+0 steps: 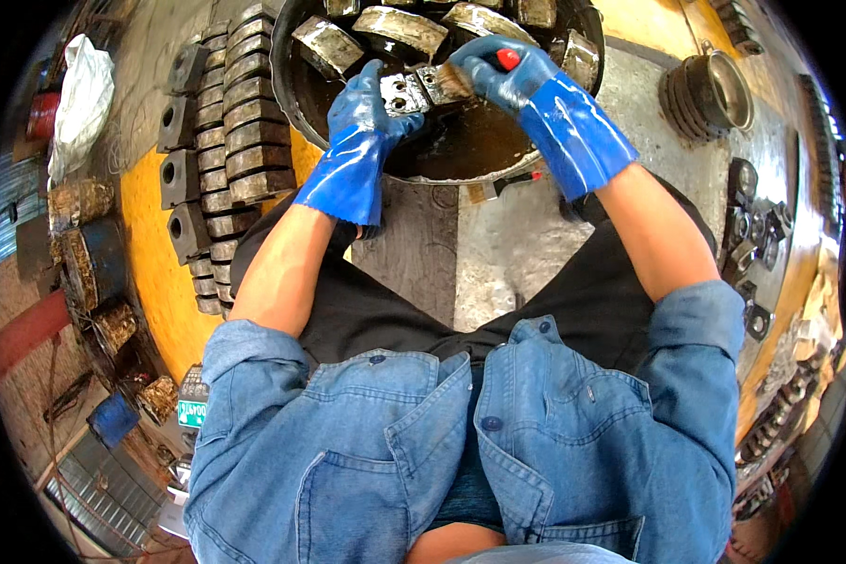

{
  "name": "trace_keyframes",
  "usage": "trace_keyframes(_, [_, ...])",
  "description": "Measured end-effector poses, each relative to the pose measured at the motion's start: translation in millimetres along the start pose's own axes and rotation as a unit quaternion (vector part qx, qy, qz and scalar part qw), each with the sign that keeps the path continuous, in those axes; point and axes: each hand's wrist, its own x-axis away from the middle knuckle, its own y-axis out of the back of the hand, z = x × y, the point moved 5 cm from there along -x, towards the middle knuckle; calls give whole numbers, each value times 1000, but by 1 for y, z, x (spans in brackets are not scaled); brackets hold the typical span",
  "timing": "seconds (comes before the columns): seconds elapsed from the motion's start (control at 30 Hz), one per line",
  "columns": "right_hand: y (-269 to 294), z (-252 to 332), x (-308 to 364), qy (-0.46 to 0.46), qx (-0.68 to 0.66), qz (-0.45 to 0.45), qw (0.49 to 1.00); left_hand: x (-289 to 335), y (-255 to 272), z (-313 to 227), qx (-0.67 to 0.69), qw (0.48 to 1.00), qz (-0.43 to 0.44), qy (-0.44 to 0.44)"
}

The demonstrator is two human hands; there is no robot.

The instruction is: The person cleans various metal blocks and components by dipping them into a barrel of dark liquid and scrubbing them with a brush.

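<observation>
Metal blk (pixel 400 95) in L grip (pixel 359 101), R grip (pixel 509 79) brush (pixel 458 83) at rt end

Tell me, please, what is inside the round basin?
The basin holds curved metal blocks toward its far side and dark liquid. The left hand, right hand and metal piece cover part of it; the bottom beneath the liquid is hidden.

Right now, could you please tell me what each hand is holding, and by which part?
The left hand holds a metal block by its left and near edges. The right hand grips what looks like a brush by its red handle.
</observation>
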Motion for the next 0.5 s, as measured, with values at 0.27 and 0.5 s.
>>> trace_keyframes(0.27, [-6, 17, 17, 109, 19, 11, 994, -2, 0, 7, -1, 1000, 6, 4])
trace_keyframes(0.5, [-22, 32, 41, 250, 118, 46, 960, 0, -1, 3, 4, 1000, 11, -4])
